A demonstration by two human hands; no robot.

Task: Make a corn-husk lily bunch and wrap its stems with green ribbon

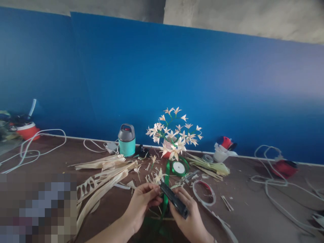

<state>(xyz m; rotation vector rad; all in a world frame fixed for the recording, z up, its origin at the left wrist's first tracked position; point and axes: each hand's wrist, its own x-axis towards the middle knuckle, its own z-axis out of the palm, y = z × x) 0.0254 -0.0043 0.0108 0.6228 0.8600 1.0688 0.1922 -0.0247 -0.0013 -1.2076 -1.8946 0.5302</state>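
Note:
My right hand (188,212) is closed around a black tool (174,200) that points up and to the left. My left hand (143,202) pinches a small pale piece at the tool's tip, right beside a green ribbon (165,194) that runs from between my hands up to a green ribbon spool (179,167). Behind the spool stands a bouquet of pale handmade flowers (174,133) on green stems in a small pot.
Long dried leaf strips (103,179) lie to the left, small cuttings around the spool. A teal canister (126,140) stands near the blue wall. White cables (275,189) trail on both sides. Red containers (286,167) sit far right and left. A tape loop (204,192) lies right of my hands.

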